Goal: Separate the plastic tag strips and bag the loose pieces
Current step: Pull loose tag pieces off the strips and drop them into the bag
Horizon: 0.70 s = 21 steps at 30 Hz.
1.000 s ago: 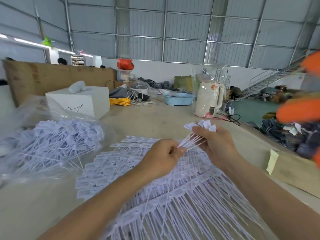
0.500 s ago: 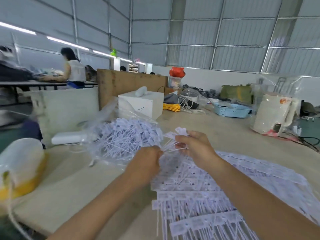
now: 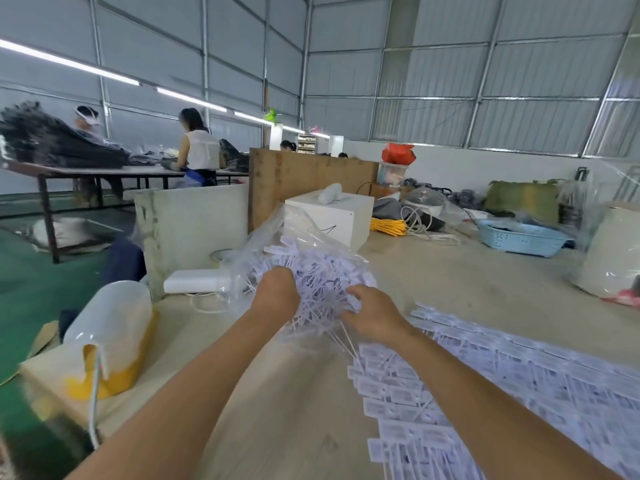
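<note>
At clear crinkled bag (image 3: 294, 230), thin white tags (image 3: 322, 271)

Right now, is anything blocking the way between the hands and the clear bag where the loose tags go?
Nothing visible does. Both the left hand and right hand are already at the open mouth of the clear bag, among the loose tags.

Clear glossy plastic bag (image 3: 304, 223); white matt plastic tags (image 3: 325, 271); table (image 3: 277, 393) smooth, matt; bare wood board (image 3: 304, 174).
</note>
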Each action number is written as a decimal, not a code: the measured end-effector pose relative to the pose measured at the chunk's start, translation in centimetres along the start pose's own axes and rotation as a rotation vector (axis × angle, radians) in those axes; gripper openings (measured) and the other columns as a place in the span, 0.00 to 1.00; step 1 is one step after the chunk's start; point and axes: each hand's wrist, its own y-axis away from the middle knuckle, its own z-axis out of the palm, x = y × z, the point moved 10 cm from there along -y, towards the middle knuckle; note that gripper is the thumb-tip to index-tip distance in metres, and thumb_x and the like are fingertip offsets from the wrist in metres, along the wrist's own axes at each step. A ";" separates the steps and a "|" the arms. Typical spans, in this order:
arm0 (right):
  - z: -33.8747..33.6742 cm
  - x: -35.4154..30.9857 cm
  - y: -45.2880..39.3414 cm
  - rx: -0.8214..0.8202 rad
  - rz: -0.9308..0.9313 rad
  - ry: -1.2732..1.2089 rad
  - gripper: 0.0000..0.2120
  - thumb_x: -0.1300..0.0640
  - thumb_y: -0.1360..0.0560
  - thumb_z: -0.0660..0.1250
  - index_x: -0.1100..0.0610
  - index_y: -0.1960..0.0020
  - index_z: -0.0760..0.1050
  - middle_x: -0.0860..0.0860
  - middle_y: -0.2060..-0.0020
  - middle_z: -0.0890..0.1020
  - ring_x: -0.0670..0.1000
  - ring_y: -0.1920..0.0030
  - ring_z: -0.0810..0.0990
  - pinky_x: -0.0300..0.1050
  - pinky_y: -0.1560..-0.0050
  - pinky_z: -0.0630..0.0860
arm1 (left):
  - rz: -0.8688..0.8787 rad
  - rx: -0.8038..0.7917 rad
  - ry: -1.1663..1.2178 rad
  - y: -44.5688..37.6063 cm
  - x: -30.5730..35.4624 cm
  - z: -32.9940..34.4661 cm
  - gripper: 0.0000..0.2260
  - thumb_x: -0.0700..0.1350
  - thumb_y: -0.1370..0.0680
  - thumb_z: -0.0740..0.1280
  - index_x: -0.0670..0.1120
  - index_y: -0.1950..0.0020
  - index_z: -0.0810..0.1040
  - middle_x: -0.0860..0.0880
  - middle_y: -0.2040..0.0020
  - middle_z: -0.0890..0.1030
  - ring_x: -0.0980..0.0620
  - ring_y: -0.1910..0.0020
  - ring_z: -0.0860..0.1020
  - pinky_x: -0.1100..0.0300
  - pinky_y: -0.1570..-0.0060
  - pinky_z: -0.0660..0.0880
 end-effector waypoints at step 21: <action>-0.1 2.9 2.4 -0.095 -0.004 0.012 0.22 0.49 0.24 0.66 0.58 0.34 0.72 0.54 0.34 0.73 0.53 0.37 0.73 0.41 0.41 0.69 | -0.022 -0.022 -0.560 -1.2 3.8 0.7 0.12 0.44 0.23 0.63 0.47 0.40 0.76 0.45 0.40 0.74 0.46 0.41 0.74 0.59 0.63 0.71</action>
